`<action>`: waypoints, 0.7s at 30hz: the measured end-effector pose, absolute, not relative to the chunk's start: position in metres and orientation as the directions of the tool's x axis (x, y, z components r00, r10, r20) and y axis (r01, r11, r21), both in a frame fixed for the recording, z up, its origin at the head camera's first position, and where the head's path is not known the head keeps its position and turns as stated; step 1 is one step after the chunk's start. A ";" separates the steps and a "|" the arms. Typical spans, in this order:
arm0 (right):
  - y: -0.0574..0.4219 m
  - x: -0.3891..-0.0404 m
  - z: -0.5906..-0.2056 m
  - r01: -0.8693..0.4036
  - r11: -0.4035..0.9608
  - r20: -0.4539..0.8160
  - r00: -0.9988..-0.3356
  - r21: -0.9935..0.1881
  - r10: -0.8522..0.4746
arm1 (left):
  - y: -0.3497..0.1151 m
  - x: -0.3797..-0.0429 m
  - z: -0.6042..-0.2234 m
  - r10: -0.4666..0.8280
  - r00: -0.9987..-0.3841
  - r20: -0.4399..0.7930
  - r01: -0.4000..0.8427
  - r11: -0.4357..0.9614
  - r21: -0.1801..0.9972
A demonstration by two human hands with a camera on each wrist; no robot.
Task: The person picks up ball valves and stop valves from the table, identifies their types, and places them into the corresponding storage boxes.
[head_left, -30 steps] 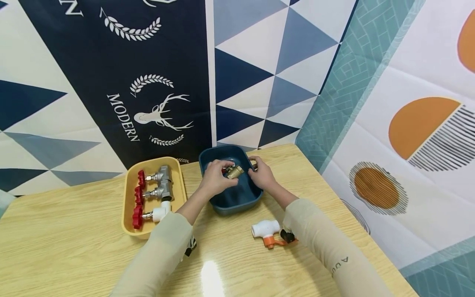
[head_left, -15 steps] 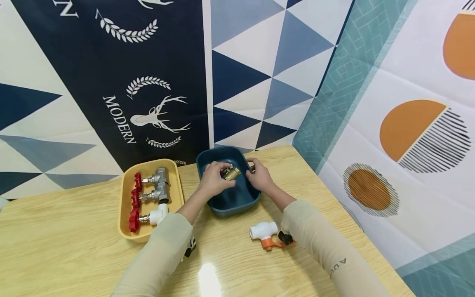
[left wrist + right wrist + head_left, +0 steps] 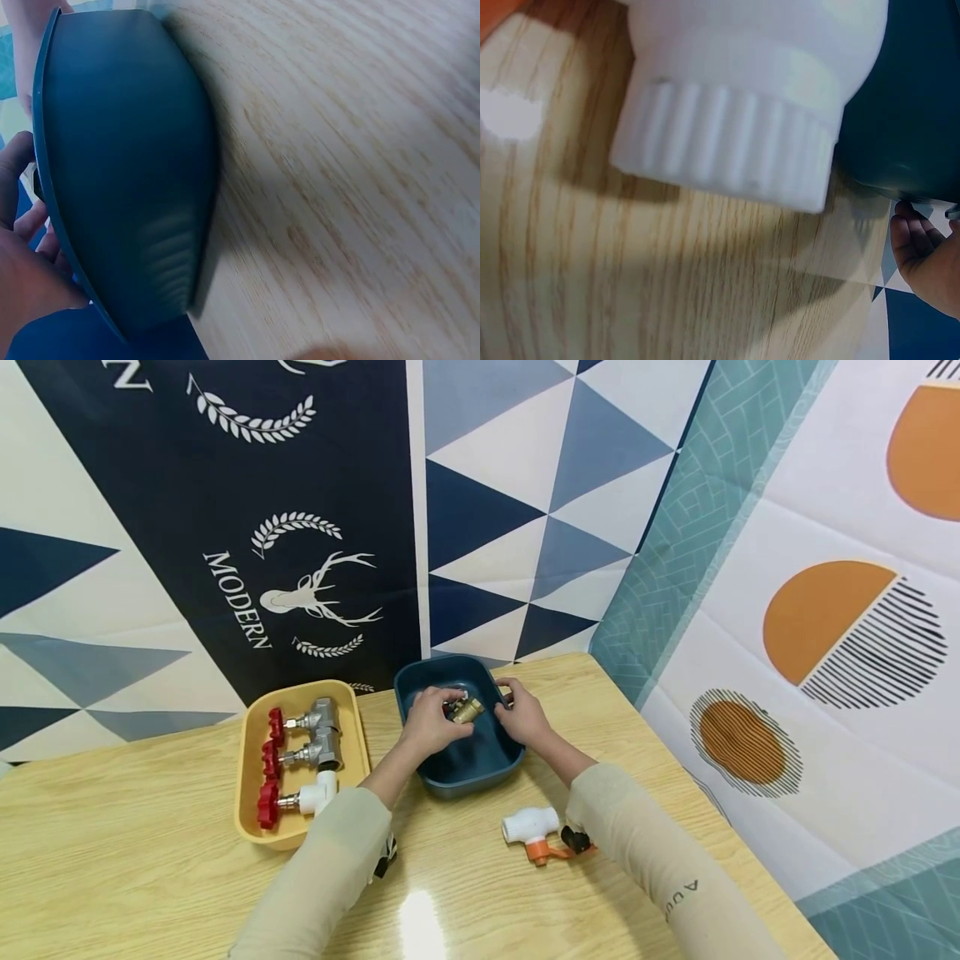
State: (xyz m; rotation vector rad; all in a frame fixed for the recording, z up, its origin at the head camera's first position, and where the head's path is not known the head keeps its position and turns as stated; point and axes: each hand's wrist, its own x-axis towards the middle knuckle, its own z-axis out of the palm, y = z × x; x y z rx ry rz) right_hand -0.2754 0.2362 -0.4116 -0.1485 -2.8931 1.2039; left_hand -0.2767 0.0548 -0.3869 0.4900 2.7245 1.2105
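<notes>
In the head view, my left hand (image 3: 429, 724) reaches over the left side of the dark blue plastic basin (image 3: 480, 768). Between its thumb and fingers it holds a brass valve (image 3: 468, 710), with a small red and white part beside it, mostly hidden. My right hand (image 3: 523, 714) grips the basin's right rim, thumb towards the inside. The left wrist view shows the basin's outer wall (image 3: 127, 165) and my left hand (image 3: 34, 277) at its rim; the valve is largely hidden there. In the right wrist view, my right hand (image 3: 930, 259) touches the basin's edge.
Left of the basin stands a yellow tray (image 3: 247, 810) with several red-handled valves (image 3: 318, 747), metal and white. A white ball valve (image 3: 531, 825) with an orange lever lies near the right forearm. Patterned walls (image 3: 495, 527) rise behind the wooden table (image 3: 135, 827).
The head view has shifted slightly, so everything sits a little further left. Both hands keep nearly the same places at the basin, and the brass valve has barely moved.
</notes>
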 end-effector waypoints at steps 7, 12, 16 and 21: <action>0.238 -0.275 -0.413 0.088 0.695 -0.031 -0.995 -0.714 0.094 | 0.056 -0.279 -0.389 0.355 -0.935 0.012 0.257 0.653 0.712; 0.237 -0.275 -0.413 0.086 0.694 -0.029 -0.995 -0.715 0.094 | 0.058 -0.283 -0.391 0.378 -0.926 0.012 0.288 0.684 0.670; 0.237 -0.277 -0.414 0.083 0.692 -0.032 -0.996 -0.717 0.087 | 0.060 -0.287 -0.394 0.390 -0.921 0.008 0.303 0.704 0.643; 0.238 -0.279 -0.415 0.083 0.692 -0.032 -0.996 -0.717 0.086 | 0.062 -0.290 -0.397 0.399 -0.917 -0.004 0.306 0.711 0.633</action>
